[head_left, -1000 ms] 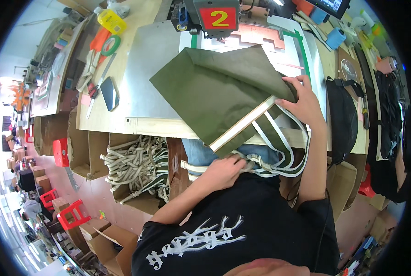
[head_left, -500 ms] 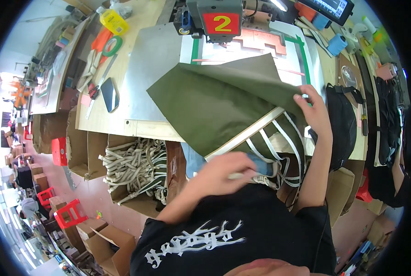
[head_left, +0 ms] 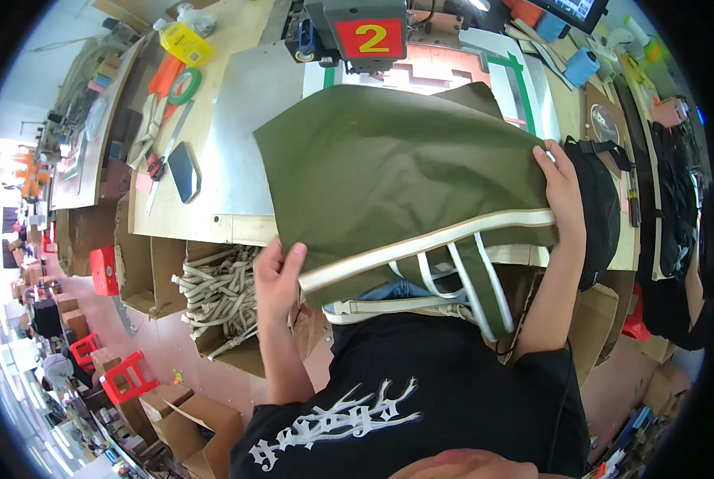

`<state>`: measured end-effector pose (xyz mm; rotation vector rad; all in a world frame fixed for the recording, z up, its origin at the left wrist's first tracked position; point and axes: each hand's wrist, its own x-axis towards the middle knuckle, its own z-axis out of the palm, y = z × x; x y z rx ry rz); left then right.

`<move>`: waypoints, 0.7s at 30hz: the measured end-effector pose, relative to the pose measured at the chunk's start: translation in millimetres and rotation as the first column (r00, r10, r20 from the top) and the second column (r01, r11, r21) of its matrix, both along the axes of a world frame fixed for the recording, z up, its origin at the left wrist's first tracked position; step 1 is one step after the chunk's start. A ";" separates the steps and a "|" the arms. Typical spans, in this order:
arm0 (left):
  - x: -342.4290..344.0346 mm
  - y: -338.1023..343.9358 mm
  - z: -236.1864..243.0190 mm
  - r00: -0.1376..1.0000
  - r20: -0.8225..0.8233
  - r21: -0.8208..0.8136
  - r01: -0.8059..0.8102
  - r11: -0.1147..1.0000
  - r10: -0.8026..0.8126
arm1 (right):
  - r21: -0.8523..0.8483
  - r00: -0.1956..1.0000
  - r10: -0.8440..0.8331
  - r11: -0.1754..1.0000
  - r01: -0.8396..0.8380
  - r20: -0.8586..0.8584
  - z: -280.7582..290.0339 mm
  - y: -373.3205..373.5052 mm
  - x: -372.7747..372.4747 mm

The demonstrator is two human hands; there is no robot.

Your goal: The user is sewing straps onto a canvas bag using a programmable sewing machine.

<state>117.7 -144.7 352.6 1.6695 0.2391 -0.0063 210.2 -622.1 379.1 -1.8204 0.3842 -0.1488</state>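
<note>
An olive-green fabric panel stretches across the front of the machine bed, with a white binding strip along its near edge and green, white-edged straps hanging below. My left hand is closed on the panel's lower left corner. My right hand grips its right edge, thumb and fingers closed on the cloth. The grey machine head is just beyond the fabric, over a plate with pink pieces and green tape that the cloth partly covers.
The wooden table holds a phone, red-handled scissors, green tape roll, yellow bottle and blue spool. A black bag lies right. Below are a box of cream straps, red stools and cartons. Co-workers are at both sides.
My left hand has moved left and up from the straps onto the panel's corner. My right hand has shifted right, and the panel has turned so its bound edge lies flatter and is spread wider.
</note>
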 end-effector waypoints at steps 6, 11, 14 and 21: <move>66.7 36.8 16.3 0.991 -0.106 0.047 0.089 0.995 -0.083 | -0.049 0.966 0.095 0.993 -0.110 -0.242 -30.0 -34.7 -40.8; 99.1 65.9 13.6 0.971 -0.204 0.388 0.199 0.900 -0.127 | -0.243 0.955 0.100 0.955 -0.171 -0.278 -11.7 -33.9 -34.2; 130.3 58.0 8.4 0.995 -0.050 0.522 0.103 0.847 -0.090 | -0.471 0.989 0.001 0.879 -0.072 -0.148 -13.0 -28.1 6.9; 239.7 26.3 -16.4 0.976 0.199 0.719 -0.088 0.690 -0.083 | -0.655 0.999 0.025 0.754 -0.048 -0.044 -28.3 -13.8 106.2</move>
